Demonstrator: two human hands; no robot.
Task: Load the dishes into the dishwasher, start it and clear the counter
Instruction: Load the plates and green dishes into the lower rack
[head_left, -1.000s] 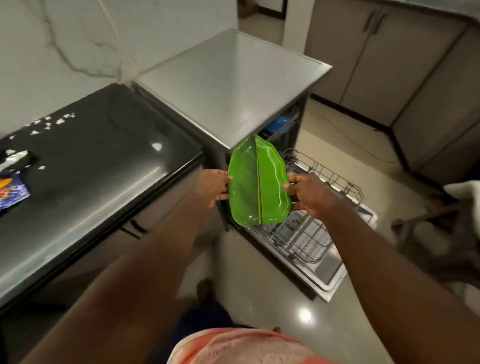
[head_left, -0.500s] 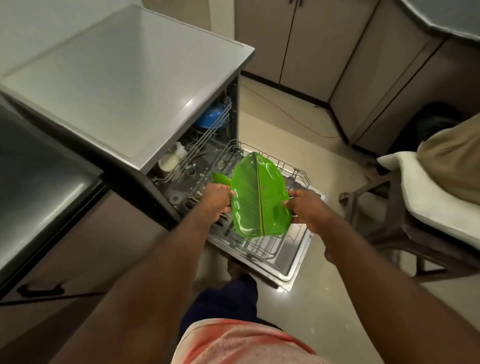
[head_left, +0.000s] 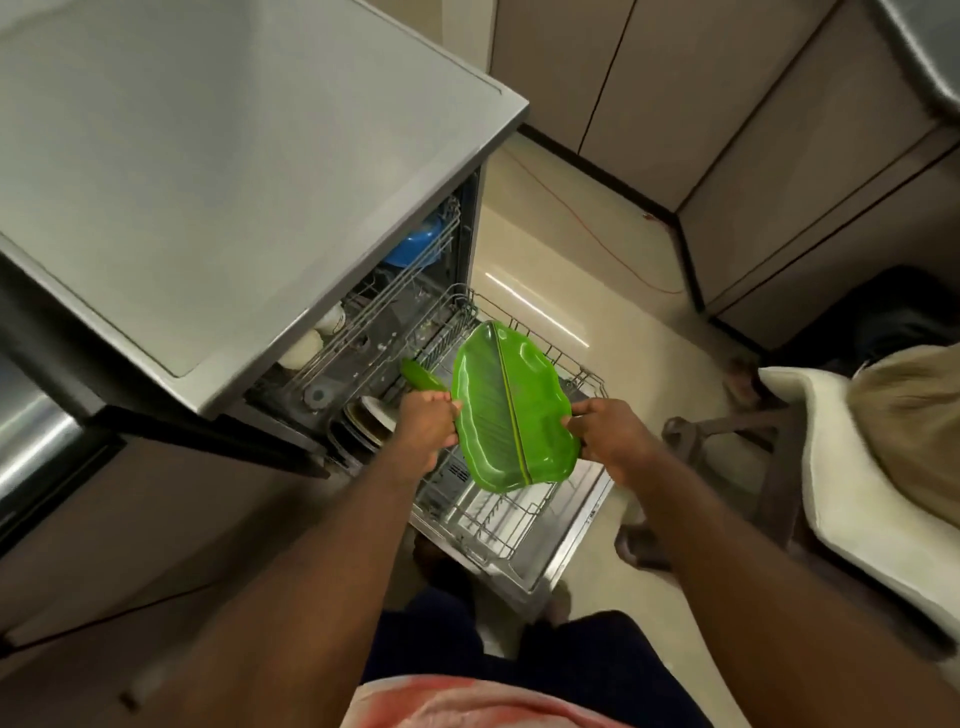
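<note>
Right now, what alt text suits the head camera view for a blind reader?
The left hand and right hand hold a green leaf-shaped plate by its edges above the pulled-out lower rack of an open dishwasher. Other dishes sit inside.

leaf plate: green, tilted, held above the lower rack.
left hand: grips the plate's left edge.
right hand: grips its right edge.
dishwasher: open, lower rack drawn out.
upper rack: holds a blue bowl.
</note>
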